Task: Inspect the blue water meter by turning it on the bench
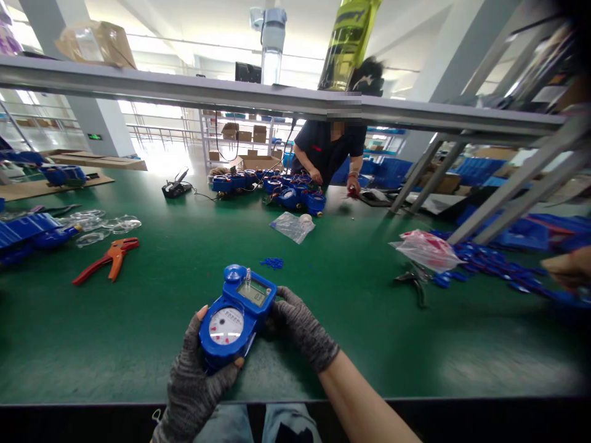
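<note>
A blue water meter (235,315) with a round white dial and a small digital display is held near the table's front edge. My left hand (196,369), in a grey fingerless glove, grips its lower left end, thumb and fingers around the dial housing. At the display end, my right hand (302,326), gloved alike, closes on the meter's right side; its fingertips are partly hidden behind the body. Just beyond the meter lies a small heap of blue plastic pieces (272,263).
An orange cutter (113,258) and clear rings (111,224) lie left. Pliers (414,286), a plastic bag (427,249) and blue parts (494,264) are right. More meters (295,192) stand at the back before a co-worker (330,151). A shelf (184,89) crosses overhead. Another person's hand (570,269) shows far right.
</note>
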`<act>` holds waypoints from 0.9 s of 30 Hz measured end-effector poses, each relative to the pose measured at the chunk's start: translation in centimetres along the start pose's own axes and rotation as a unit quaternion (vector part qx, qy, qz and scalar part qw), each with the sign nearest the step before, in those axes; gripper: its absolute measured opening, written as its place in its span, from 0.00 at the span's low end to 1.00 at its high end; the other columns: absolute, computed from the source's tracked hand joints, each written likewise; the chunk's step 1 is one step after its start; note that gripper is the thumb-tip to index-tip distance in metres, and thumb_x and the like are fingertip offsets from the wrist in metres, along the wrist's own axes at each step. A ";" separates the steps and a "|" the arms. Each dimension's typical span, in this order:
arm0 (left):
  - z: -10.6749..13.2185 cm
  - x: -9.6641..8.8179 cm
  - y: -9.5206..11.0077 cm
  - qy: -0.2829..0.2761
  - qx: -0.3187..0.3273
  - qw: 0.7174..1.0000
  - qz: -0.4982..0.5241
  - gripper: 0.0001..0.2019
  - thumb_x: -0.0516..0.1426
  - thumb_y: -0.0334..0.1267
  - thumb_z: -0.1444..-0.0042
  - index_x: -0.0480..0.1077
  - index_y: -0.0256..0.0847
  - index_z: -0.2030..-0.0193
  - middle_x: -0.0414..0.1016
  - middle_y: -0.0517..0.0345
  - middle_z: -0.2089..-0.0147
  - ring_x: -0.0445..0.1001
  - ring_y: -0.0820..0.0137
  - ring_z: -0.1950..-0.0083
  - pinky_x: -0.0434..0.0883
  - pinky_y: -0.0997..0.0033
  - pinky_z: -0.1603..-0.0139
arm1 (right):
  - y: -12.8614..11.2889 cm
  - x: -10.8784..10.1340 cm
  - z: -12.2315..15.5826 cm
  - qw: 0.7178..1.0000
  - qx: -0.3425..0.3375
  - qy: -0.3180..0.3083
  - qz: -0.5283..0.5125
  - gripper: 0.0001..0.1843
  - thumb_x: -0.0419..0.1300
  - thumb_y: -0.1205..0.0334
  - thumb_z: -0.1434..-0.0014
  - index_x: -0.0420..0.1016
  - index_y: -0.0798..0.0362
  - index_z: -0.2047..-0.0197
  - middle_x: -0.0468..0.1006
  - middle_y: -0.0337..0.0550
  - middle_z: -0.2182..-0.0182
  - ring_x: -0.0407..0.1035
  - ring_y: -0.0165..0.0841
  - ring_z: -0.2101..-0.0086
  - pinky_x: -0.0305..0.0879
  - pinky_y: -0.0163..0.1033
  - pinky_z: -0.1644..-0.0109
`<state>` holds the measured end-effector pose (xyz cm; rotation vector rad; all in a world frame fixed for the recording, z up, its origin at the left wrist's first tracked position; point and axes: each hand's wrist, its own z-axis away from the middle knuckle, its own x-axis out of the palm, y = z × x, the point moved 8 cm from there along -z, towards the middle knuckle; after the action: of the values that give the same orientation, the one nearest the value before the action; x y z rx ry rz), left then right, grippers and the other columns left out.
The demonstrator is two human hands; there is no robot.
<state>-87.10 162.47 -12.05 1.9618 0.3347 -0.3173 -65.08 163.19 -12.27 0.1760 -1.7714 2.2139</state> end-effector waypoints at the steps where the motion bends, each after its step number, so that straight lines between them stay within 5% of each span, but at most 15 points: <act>1: 0.0 0.1 -0.1 -0.008 -0.005 1.000 0.004 0.46 0.66 0.52 0.55 0.50 0.50 0.32 0.64 0.48 0.37 0.70 0.55 0.42 0.75 0.57 0.47 | -0.1 0.0 0.2 1.000 -0.007 0.005 0.004 0.31 0.64 0.49 0.51 0.64 0.55 0.48 0.73 0.41 0.74 0.67 0.29 0.77 0.64 0.32 0.75; 8: -0.4 0.2 -0.9 -0.044 -0.052 0.997 0.030 0.46 0.64 0.54 0.54 0.48 0.50 0.31 0.64 0.47 0.37 0.70 0.55 0.41 0.74 0.57 0.47 | -0.4 -1.6 -1.4 0.992 0.001 -0.097 0.081 0.31 0.59 0.49 0.43 0.60 0.54 0.41 0.76 0.46 0.65 0.73 0.34 0.69 0.69 0.37 0.66; 10: -0.6 0.1 -0.7 -0.063 -0.069 0.996 -0.002 0.47 0.64 0.55 0.55 0.48 0.49 0.31 0.65 0.47 0.38 0.72 0.54 0.43 0.74 0.54 0.47 | -1.5 -4.4 -3.7 0.975 -0.051 -0.016 0.215 0.27 0.57 0.53 0.41 0.60 0.55 0.41 0.76 0.45 0.62 0.72 0.31 0.67 0.69 0.35 0.63; 14: -0.5 -0.8 1.4 -0.001 -0.048 0.996 -0.076 0.46 0.64 0.58 0.57 0.54 0.48 0.33 0.64 0.48 0.38 0.69 0.51 0.42 0.72 0.48 0.44 | -4.3 -8.0 -7.8 0.840 -0.138 0.179 0.492 0.13 0.56 0.64 0.42 0.71 0.57 0.53 0.75 0.45 0.61 0.69 0.30 0.63 0.64 0.35 0.55; 20: 0.1 -0.5 3.5 0.103 0.020 0.990 -0.090 0.42 0.64 0.59 0.57 0.59 0.45 0.37 0.64 0.47 0.41 0.69 0.51 0.44 0.70 0.45 0.43 | -4.5 -7.0 -10.8 0.780 -0.141 0.220 0.568 0.09 0.59 0.62 0.43 0.75 0.54 0.59 0.75 0.44 0.61 0.68 0.32 0.62 0.60 0.35 0.57; 27: -1.4 -0.7 2.1 0.075 0.078 0.991 -0.075 0.34 0.65 0.55 0.55 0.64 0.44 0.43 0.67 0.48 0.42 0.70 0.54 0.45 0.73 0.49 0.46 | -5.1 -5.9 -11.8 0.738 -0.110 0.224 0.627 0.11 0.53 0.61 0.37 0.75 0.55 0.58 0.75 0.47 0.60 0.69 0.34 0.60 0.59 0.35 0.57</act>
<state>-86.84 162.87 -9.50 2.1255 0.5709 -0.3002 -56.82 174.68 -11.93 -1.9597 -2.0125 2.2515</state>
